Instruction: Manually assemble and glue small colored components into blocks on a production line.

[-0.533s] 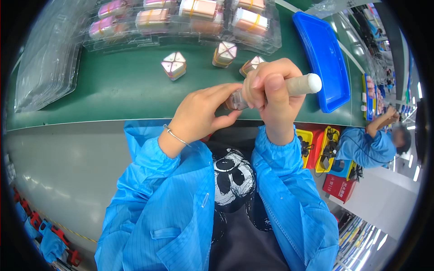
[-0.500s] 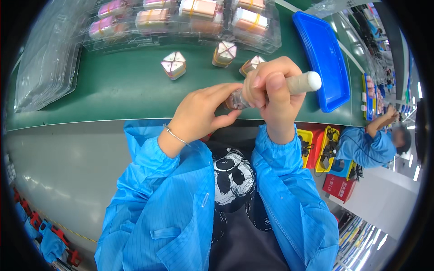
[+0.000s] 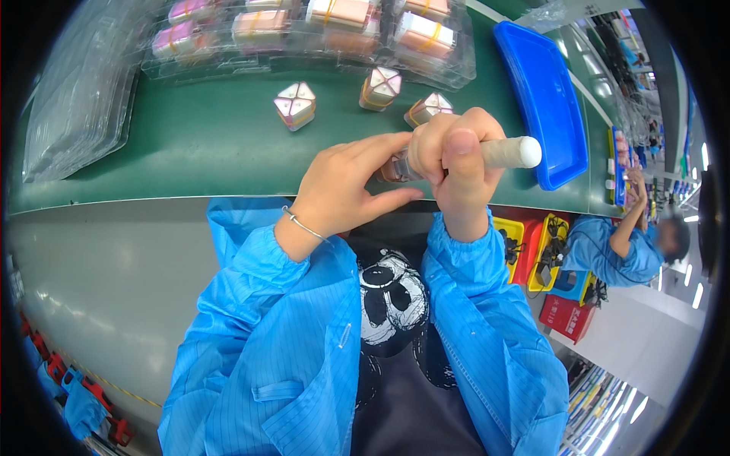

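My right hand (image 3: 460, 167) is closed in a fist round a stick-like tool (image 3: 511, 153) with a cream-wrapped handle and a rounded white end pointing right. A greyish, shiny part of the tool runs left out of the fist; its working end is hidden. At the table's near edge, my left hand (image 3: 334, 181) has its fingers and thumb on either side of a small, partly hidden block (image 3: 391, 169). Beyond my hands, three rubber-banded blocks stand on the green table (image 3: 213, 144): a left one (image 3: 295, 106), a middle one (image 3: 380, 89) and a right one (image 3: 429, 108). Their white tops are divided into triangles.
Clear plastic trays (image 3: 312, 61) at the back hold several banded pink and peach blocks. Stacked clear trays (image 3: 80, 129) lie at left. A blue tray (image 3: 563, 156) sits at right. Past it, a co-worker (image 3: 623, 247) in blue works near yellow bins (image 3: 549, 251).
My left thumb has stretched further right, and the left hand has shifted slightly. My right fist has tipped a little, still gripping the tool. The co-worker's arms have moved.
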Available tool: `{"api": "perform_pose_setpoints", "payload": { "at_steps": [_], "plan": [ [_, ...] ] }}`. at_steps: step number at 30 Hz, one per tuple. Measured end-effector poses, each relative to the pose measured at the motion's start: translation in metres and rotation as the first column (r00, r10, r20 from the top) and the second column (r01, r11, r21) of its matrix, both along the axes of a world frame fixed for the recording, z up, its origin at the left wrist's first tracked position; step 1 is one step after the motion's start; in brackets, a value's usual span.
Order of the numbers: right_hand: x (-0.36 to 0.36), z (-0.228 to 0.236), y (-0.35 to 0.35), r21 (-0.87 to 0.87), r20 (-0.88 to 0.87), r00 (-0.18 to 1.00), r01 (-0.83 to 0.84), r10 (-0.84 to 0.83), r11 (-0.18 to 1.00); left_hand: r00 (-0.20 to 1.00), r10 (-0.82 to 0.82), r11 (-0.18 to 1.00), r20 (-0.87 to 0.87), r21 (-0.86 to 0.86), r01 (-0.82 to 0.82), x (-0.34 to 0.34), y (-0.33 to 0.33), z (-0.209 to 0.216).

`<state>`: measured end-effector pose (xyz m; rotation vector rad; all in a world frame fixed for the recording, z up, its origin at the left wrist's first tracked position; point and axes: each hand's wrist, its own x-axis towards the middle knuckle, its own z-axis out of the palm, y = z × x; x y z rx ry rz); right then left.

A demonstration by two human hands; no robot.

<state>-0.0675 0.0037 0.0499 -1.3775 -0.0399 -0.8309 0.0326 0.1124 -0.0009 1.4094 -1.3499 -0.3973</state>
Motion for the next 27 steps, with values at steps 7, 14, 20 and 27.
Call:
{"api": "perform_pose_setpoints", "payload": {
  "at_steps": [7, 14, 20, 27],
  "plan": [
    [0.0033, 0.0008, 0.0054, 0.09, 0.018, 1.0, 0.021, -0.023, 0.996, 0.994, 0.108, 0.987, 0.036, -0.123, -0.102, -0.0043, -0.0034, -0.0044],
    [0.0042, -0.0011, 0.0046, 0.102, -0.014, 0.999, 0.044, -0.043, 0.994, 0.985, 0.142, 0.973, 0.1, -0.197, -0.12, -0.0022, -0.0039, -0.0081],
    [0.0047, -0.0017, 0.0068, 0.119, -0.029, 0.997, 0.073, -0.07, 0.99, 0.987, 0.135, 0.974, 0.083, -0.195, -0.117, -0.002, -0.0038, -0.0094],
    [0.0032, -0.0034, 0.0064, 0.128, -0.015, 0.999, 0.053, -0.052, 0.99, 0.987, 0.134, 0.975, 0.086, -0.187, -0.116, -0.0023, -0.003, -0.0085]
  ]
}}
